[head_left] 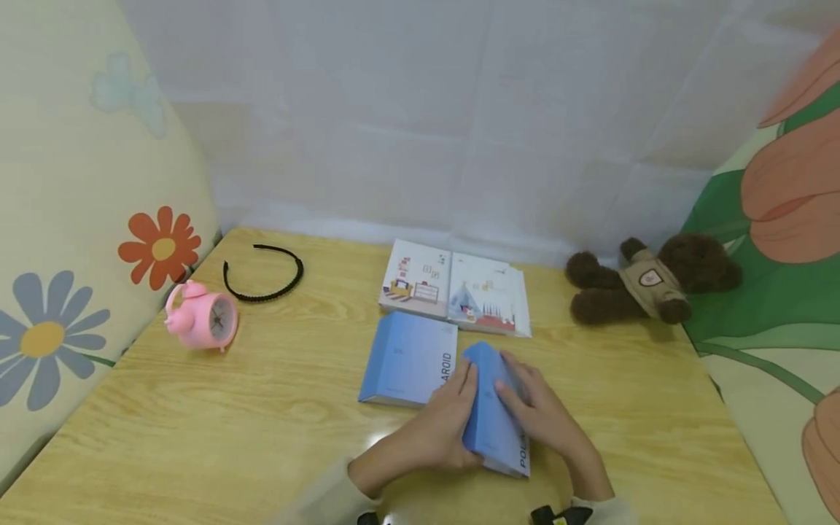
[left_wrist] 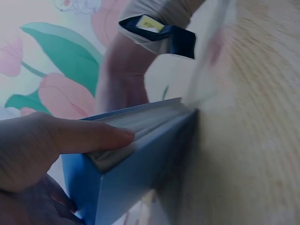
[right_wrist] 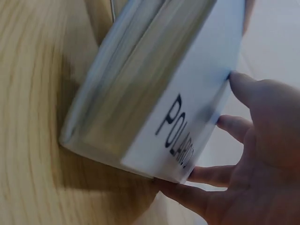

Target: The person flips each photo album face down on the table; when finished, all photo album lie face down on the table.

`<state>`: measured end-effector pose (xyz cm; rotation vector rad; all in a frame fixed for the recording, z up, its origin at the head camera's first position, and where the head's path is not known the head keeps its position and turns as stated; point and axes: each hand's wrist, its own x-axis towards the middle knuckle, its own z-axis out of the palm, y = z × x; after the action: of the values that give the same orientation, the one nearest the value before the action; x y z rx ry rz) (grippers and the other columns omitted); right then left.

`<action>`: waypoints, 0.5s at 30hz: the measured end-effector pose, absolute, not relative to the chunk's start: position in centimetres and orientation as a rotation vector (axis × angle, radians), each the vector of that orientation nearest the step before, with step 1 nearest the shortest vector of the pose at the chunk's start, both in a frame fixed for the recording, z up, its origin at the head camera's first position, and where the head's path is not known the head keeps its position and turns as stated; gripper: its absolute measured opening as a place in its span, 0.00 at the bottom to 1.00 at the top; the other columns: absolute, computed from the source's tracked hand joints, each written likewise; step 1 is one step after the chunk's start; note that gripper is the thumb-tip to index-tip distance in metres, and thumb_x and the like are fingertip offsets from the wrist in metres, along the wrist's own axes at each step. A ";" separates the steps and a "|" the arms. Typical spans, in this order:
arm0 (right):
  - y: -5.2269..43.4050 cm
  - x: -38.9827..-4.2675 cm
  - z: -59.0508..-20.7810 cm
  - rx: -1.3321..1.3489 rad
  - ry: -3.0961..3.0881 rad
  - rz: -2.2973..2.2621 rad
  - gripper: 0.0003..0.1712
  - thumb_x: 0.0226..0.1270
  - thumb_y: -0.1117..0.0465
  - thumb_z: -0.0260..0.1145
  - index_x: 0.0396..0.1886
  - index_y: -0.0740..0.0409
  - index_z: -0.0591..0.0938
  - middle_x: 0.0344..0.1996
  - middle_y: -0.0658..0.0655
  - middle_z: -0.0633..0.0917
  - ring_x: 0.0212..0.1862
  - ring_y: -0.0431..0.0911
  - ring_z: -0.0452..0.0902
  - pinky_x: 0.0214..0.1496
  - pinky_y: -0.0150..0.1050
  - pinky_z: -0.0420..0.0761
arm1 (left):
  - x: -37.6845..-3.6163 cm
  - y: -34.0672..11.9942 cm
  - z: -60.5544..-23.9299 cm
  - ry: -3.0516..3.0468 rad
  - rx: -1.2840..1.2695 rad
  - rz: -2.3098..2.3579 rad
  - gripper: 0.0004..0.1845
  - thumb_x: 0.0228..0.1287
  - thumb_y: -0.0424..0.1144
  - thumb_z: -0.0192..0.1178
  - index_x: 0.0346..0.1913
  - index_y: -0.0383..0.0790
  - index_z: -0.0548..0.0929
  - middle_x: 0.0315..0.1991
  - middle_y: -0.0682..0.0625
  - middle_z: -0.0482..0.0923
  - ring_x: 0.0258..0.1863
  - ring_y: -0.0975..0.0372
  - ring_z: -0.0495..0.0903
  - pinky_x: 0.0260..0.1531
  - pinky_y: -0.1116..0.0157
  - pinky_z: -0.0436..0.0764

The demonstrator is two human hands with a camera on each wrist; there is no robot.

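A blue photo album (head_left: 495, 430) marked POLAROID stands tilted on the table, between both hands. My left hand (head_left: 441, 423) grips its spine side; in the left wrist view the thumb (left_wrist: 98, 136) lies across the page edges of the album (left_wrist: 140, 166). My right hand (head_left: 545, 412) holds the other side, thumb on the cover. In the right wrist view, the right hand's fingers (right_wrist: 211, 176) meet the edge of the album's lettered cover (right_wrist: 197, 98). Beside the left hand lies a second blue album (head_left: 413, 357), its lettering partly covered by that hand.
Behind the blue albums lie two white illustrated albums, one with an armchair (head_left: 416, 277) and one with a tent (head_left: 482, 292). A pink alarm clock (head_left: 203, 319) and a black headband (head_left: 298, 273) are at left. A brown teddy bear (head_left: 646, 281) lies at right.
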<state>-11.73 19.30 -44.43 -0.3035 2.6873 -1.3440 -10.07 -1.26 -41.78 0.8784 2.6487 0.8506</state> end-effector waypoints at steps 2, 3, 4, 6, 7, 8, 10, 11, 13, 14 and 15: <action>19.0 -11.5 -44.2 -0.311 2.653 -1.387 0.37 0.78 0.46 0.52 0.79 0.55 0.57 0.73 0.68 0.63 0.72 0.63 0.58 0.71 0.63 0.58 | -9.9 -1.3 -41.0 2.643 0.895 0.849 0.67 0.40 0.43 0.81 0.76 0.23 0.45 0.77 0.28 0.38 0.76 0.41 0.45 0.70 0.45 0.57; 18.9 -11.4 -44.0 -0.316 2.637 -1.406 0.37 0.79 0.46 0.51 0.79 0.55 0.56 0.74 0.66 0.61 0.73 0.62 0.56 0.72 0.62 0.57 | -9.8 -1.3 -40.6 2.646 0.906 0.841 0.67 0.40 0.43 0.82 0.76 0.23 0.46 0.77 0.28 0.38 0.75 0.41 0.45 0.70 0.45 0.57; 18.8 -11.3 -43.9 -0.310 2.625 -1.420 0.37 0.79 0.45 0.50 0.80 0.53 0.55 0.75 0.65 0.60 0.74 0.61 0.55 0.73 0.62 0.56 | -9.7 -1.4 -40.3 2.647 0.917 0.829 0.67 0.40 0.43 0.82 0.76 0.24 0.46 0.77 0.29 0.39 0.76 0.41 0.45 0.70 0.45 0.57; 18.7 -11.0 -43.7 -0.290 2.609 -1.439 0.36 0.79 0.44 0.49 0.80 0.49 0.54 0.75 0.62 0.60 0.72 0.61 0.60 0.71 0.61 0.61 | -9.6 -1.3 -39.7 2.653 0.942 0.807 0.66 0.40 0.43 0.82 0.76 0.24 0.48 0.77 0.29 0.40 0.75 0.41 0.46 0.70 0.45 0.57; 18.6 -10.9 -43.6 -0.271 2.599 -1.450 0.36 0.79 0.43 0.48 0.80 0.46 0.54 0.75 0.61 0.61 0.70 0.61 0.63 0.70 0.61 0.63 | -9.6 -1.3 -39.5 2.653 0.953 0.799 0.66 0.40 0.43 0.82 0.76 0.25 0.49 0.77 0.29 0.40 0.76 0.41 0.46 0.70 0.45 0.57; 18.6 -10.8 -43.6 -0.254 2.592 -1.463 0.35 0.79 0.43 0.48 0.80 0.43 0.54 0.74 0.61 0.62 0.69 0.61 0.65 0.68 0.61 0.65 | -9.5 -1.3 -39.2 2.653 0.963 0.794 0.65 0.40 0.43 0.82 0.76 0.26 0.49 0.77 0.30 0.41 0.75 0.41 0.46 0.70 0.45 0.58; 18.7 -10.6 -43.6 -0.231 2.548 -1.521 0.35 0.79 0.42 0.47 0.80 0.40 0.53 0.74 0.61 0.62 0.68 0.62 0.66 0.67 0.61 0.67 | -9.5 -1.2 -38.8 2.651 0.978 0.787 0.64 0.41 0.43 0.81 0.76 0.27 0.51 0.77 0.31 0.42 0.76 0.41 0.46 0.70 0.46 0.58; 18.7 -10.5 -43.6 -0.223 2.509 -1.565 0.35 0.79 0.42 0.47 0.80 0.39 0.52 0.74 0.62 0.62 0.68 0.62 0.67 0.67 0.61 0.68 | -9.5 -1.2 -38.5 2.648 0.984 0.787 0.63 0.41 0.42 0.81 0.76 0.28 0.51 0.77 0.31 0.42 0.76 0.41 0.46 0.70 0.46 0.59; 18.8 -10.4 -43.6 -0.215 2.401 -1.678 0.35 0.80 0.43 0.46 0.81 0.38 0.48 0.76 0.63 0.59 0.71 0.63 0.62 0.68 0.60 0.67 | -9.4 -1.0 -38.1 2.640 1.001 0.793 0.62 0.42 0.41 0.81 0.76 0.28 0.52 0.78 0.32 0.42 0.76 0.42 0.45 0.70 0.47 0.60; 18.9 -10.3 -43.6 -0.212 2.345 -1.738 0.35 0.80 0.43 0.45 0.81 0.38 0.47 0.77 0.63 0.56 0.72 0.63 0.59 0.68 0.59 0.67 | -9.3 -0.9 -37.9 2.634 1.012 0.798 0.61 0.42 0.41 0.80 0.76 0.29 0.53 0.78 0.32 0.42 0.76 0.42 0.44 0.70 0.47 0.60; 19.0 -10.2 -43.6 -0.208 2.293 -1.791 0.35 0.81 0.43 0.44 0.81 0.37 0.45 0.77 0.62 0.54 0.73 0.63 0.57 0.67 0.59 0.68 | -9.3 -0.8 -37.7 2.629 1.024 0.798 0.60 0.42 0.40 0.80 0.76 0.29 0.54 0.78 0.33 0.42 0.76 0.42 0.44 0.70 0.47 0.60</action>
<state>-10.18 19.02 -43.62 -0.2076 2.2931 -1.7911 -9.27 -0.76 -37.69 1.0237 2.6288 0.7979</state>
